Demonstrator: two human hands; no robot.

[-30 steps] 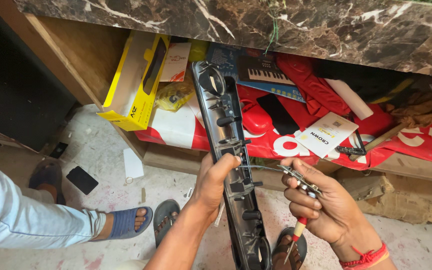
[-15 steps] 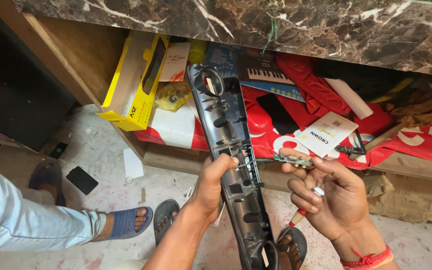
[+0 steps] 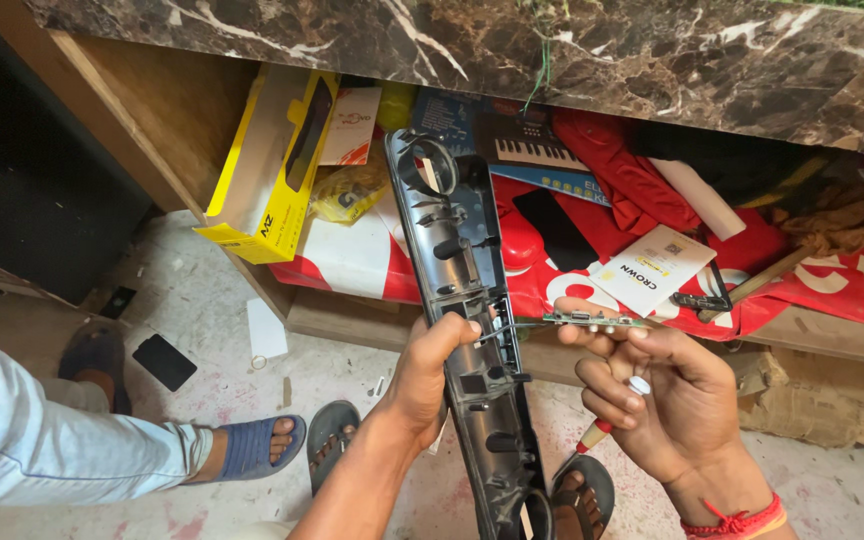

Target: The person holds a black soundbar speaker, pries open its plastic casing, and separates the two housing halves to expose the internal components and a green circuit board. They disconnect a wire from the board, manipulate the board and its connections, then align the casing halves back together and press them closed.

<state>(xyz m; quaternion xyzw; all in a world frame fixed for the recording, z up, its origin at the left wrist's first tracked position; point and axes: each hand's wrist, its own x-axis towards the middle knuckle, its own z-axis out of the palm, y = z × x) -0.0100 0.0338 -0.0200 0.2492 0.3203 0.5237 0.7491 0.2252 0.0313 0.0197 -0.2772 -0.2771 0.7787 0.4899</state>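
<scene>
My left hand [image 3: 430, 372] grips a long dark grey plastic panel [image 3: 457, 260] at its middle, holding it upright with its ribbed inner side toward me. My right hand [image 3: 657, 392] pinches a small green circuit board [image 3: 592, 320] between thumb and fingertips, level and just right of the panel; thin wires run from the board to the panel. A screwdriver with a red and yellow handle [image 3: 592, 436] is tucked under the right palm, its white end showing between the fingers.
A wooden shelf under a marble top [image 3: 592, 50] holds a yellow box [image 3: 267, 170], a box picturing a keyboard [image 3: 527, 150], red printed sheeting [image 3: 552, 255], a white leaflet [image 3: 652, 268]. Another person's leg with blue sandal [image 3: 252, 445] lies left. My sandalled feet [image 3: 337, 440] below.
My right hand has lifted the circuit board up and turned it level beside the panel, opening the palm toward me. The left hand holds the panel as before.
</scene>
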